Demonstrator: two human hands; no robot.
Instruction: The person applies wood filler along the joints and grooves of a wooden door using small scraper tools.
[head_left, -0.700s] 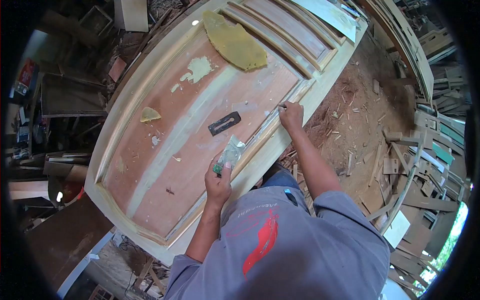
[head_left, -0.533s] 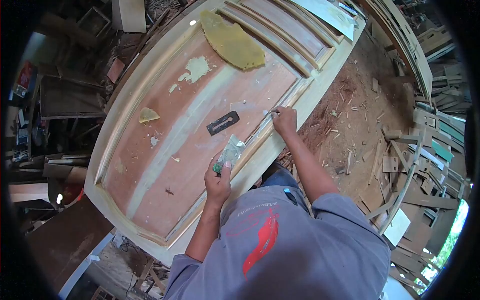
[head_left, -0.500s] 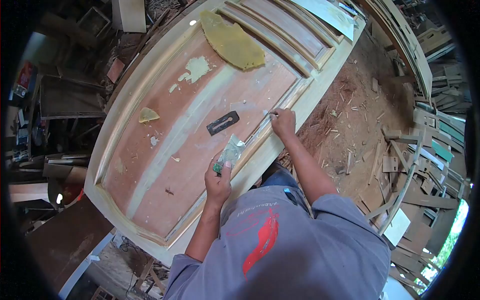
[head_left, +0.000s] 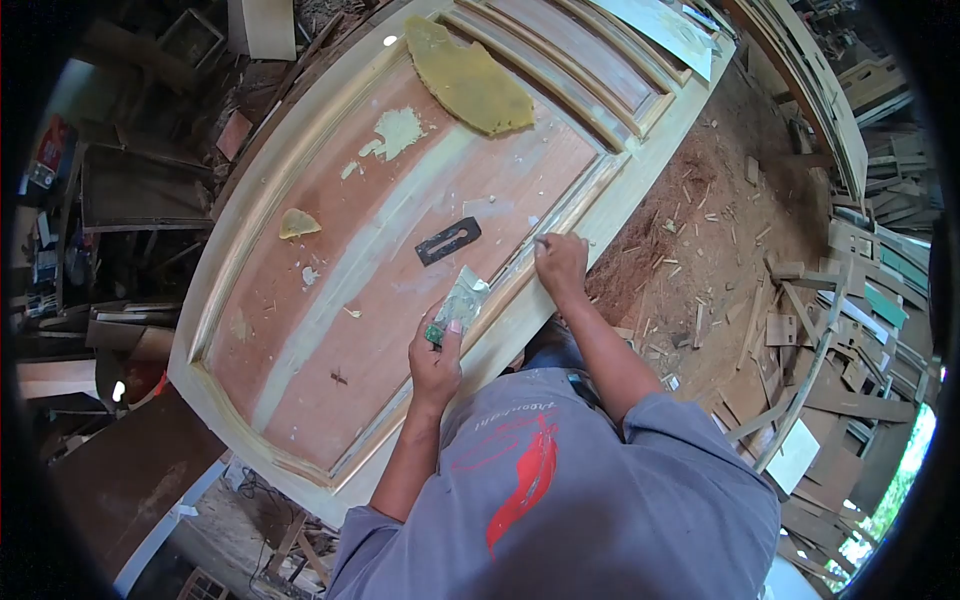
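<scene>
A large wooden door panel (head_left: 385, 365) with moulded edges lies in front of me. My left hand (head_left: 437, 368) is closed around the green handle of a putty knife, whose wide, putty-smeared blade (head_left: 464, 298) points away from me over the panel. My right hand (head_left: 563, 264) is closed, its fingertips at the groove along the near moulding (head_left: 520, 290). Whatever those fingers pinch, if anything, is too small to name. Just beyond the blade rests a dark slotted metal plate (head_left: 433, 253). A pale filler strip (head_left: 345, 262) runs lengthwise across the wood.
Toward the far end lie a ragged yellowish sheet (head_left: 470, 88), a pale filler patch (head_left: 398, 132) and a white board (head_left: 660, 30). A small yellow scrap (head_left: 298, 224) sits on the left. Wood offcuts (head_left: 840, 390) cover the floor at right; a brown board (head_left: 130, 480) stands lower left.
My right hand has shifted slightly back along the moulding, toward my body. My left hand keeps the putty knife in nearly the same place.
</scene>
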